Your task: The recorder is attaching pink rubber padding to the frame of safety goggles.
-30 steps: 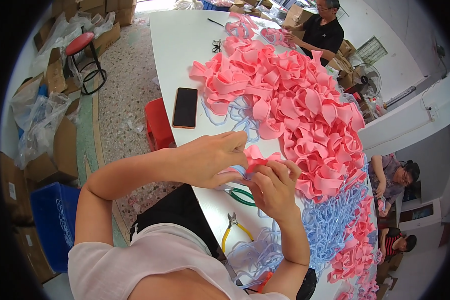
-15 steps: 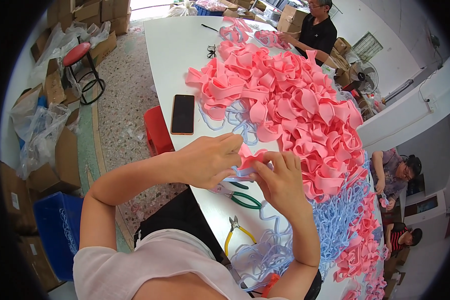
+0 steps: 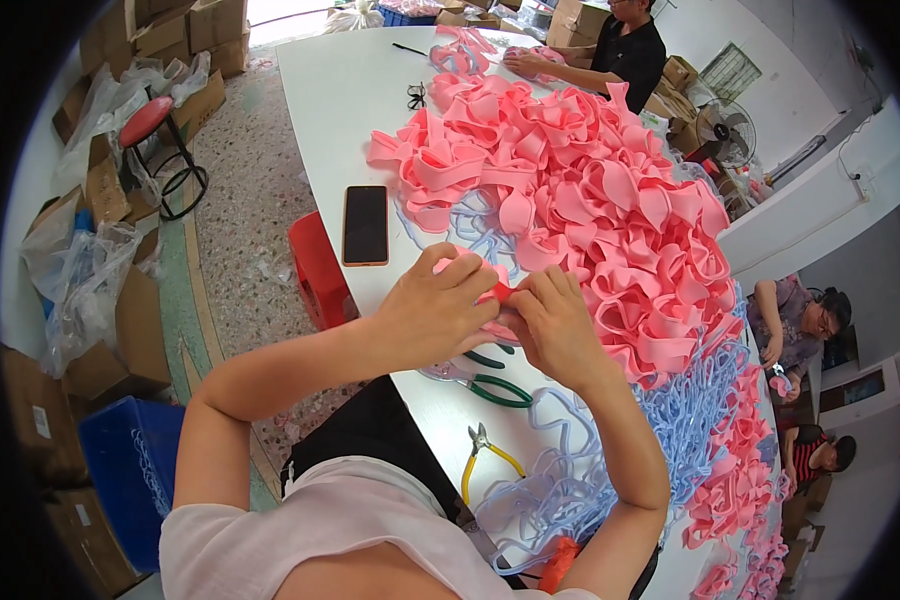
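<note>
Both my hands are held close together over the near part of the table, pinching one pink foam strap (image 3: 504, 291). My left hand (image 3: 430, 308) is closed on its left part, with the fingers curled over it. The fingertips of my right hand (image 3: 558, 328) grip its right end. Much of the strap is hidden by my fingers. Just below my hands lie green-handled pliers (image 3: 500, 391), partly covered. Yellow-handled cutters (image 3: 494, 459) rest nearer to me. Beyond my hands a large heap of pink straps (image 3: 610, 225) covers the table.
Tangled light-blue cords (image 3: 685, 410) spread beside my right arm. A phone (image 3: 365, 225) and glasses (image 3: 416, 96) lie on the white table (image 3: 320, 120). A red plastic stool (image 3: 316, 270) and blue bin (image 3: 125, 480) stand left. A co-worker (image 3: 632, 50) handles pink pieces opposite.
My hands have come closer together and moved slightly away from me. More of the strap is tucked under my fingers, and the pale blue strip beneath it no longer shows.
</note>
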`<act>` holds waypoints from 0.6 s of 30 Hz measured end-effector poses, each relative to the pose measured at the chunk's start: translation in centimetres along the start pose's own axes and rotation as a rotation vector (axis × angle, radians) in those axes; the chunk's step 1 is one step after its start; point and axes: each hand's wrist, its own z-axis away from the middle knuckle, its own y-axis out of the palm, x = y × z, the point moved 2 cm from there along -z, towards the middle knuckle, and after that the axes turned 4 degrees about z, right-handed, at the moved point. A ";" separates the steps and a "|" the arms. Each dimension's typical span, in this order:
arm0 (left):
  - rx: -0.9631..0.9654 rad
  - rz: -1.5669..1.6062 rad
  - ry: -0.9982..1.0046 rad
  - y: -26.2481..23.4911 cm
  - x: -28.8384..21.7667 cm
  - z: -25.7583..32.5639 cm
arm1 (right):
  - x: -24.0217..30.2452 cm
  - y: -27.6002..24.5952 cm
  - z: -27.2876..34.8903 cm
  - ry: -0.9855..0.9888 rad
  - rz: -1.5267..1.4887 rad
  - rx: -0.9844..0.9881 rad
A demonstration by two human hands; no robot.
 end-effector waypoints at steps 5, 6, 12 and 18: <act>-0.086 -0.047 -0.083 1.7 0.0 0.5 | 0.1 0.4 0.1 0.039 -0.035 -0.012; -0.091 -0.033 -0.135 2.1 0.1 0.5 | -0.1 0.7 0.0 0.055 0.002 -0.004; -0.012 0.163 -0.213 3.3 2.8 2.2 | -0.7 0.1 1.0 0.161 0.023 -0.199; -0.100 0.209 -0.382 0.0 6.6 4.1 | 2.0 8.4 9.3 0.264 0.046 0.718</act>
